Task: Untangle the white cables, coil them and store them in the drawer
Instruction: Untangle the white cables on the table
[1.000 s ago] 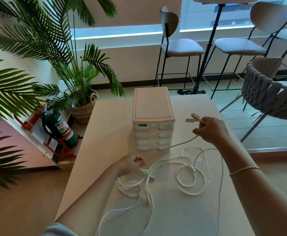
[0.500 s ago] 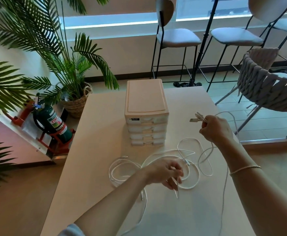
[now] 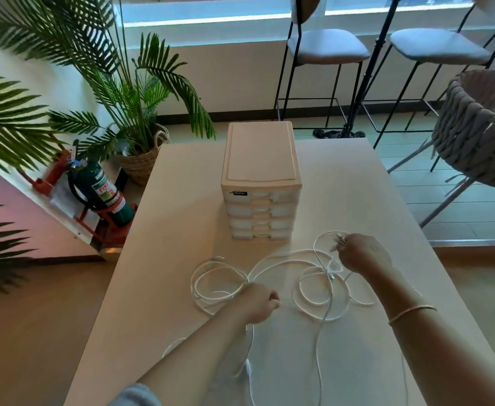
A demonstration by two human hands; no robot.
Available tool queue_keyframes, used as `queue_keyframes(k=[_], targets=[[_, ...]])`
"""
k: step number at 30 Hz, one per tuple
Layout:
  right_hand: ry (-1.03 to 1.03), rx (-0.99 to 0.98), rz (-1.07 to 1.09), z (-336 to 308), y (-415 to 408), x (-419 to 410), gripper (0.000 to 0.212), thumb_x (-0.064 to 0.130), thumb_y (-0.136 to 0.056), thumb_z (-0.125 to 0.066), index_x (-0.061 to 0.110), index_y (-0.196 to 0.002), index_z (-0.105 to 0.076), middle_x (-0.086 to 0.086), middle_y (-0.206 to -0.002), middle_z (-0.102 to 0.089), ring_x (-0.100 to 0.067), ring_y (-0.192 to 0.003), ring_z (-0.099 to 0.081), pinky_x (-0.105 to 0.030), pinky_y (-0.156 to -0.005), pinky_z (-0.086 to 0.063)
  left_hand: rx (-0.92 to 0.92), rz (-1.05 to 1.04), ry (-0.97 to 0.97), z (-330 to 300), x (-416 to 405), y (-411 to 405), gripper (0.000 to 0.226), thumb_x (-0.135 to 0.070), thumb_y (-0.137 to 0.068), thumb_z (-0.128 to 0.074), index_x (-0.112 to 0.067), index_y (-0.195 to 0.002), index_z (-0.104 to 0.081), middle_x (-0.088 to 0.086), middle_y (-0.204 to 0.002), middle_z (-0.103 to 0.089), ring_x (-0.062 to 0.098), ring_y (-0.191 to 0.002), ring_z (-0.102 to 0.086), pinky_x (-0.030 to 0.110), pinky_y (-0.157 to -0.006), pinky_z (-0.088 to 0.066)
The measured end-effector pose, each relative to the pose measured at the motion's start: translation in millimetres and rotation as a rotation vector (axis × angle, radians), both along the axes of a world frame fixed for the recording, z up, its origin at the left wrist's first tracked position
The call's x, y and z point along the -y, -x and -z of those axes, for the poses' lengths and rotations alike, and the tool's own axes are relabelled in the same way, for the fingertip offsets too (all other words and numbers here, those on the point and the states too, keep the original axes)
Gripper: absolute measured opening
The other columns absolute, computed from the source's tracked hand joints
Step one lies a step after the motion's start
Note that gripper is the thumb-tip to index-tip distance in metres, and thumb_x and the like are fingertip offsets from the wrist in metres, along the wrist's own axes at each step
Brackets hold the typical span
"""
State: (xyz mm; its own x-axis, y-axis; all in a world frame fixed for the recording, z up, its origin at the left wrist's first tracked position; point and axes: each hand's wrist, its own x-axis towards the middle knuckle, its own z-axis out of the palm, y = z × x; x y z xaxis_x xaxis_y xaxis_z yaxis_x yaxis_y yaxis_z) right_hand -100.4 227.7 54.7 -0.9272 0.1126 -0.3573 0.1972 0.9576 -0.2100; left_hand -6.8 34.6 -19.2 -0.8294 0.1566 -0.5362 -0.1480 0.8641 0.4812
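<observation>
Bare table beside the drawer unit; cable loops across its front.

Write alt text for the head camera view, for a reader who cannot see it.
Two hands work a tangle of white cables on a beige table: the right hand pinches cable ends, and the left hand is closed over a cable. A small plastic drawer unit with its drawers closed stands just beyond them; palm plants and stools lie behind.

head cam, fwd-down, close over table

White cables; beige table.
</observation>
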Motion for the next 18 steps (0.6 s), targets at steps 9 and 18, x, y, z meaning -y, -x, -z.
queue_keyframes(k=[9, 18], targets=[[0.041, 0.057, -0.296, 10.7, -8.3, 28.1, 0.027, 0.029, -0.097, -0.04, 0.019, -0.092, -0.064, -0.009, -0.102, -0.065, -0.026, -0.103, -0.058, -0.024, -0.067, -0.033, -0.256, -0.137, -0.004, 29.6, 63.2, -16.8, 0.027, -0.01, -0.072, -0.053, -0.009, -0.096, -0.067, 0.002, -0.093, -0.049, 0.015, -0.09, -0.049, 0.02, -0.074, -0.033], [0.054, 0.067, -0.348, 26.7, -19.4, 38.5, 0.032, 0.034, -0.095, -0.044, 0.01, -0.104, -0.063, -0.013, -0.106, -0.065, -0.028, -0.101, -0.058, -0.027, -0.063, -0.03, -0.555, -0.523, -0.022, 28.6, 85.9, -12.9, 0.014, -0.016, -0.079, -0.057, -0.012, -0.087, -0.067, 0.001, -0.102, -0.065, 0.018, -0.106, -0.054, 0.026, -0.086, -0.041]])
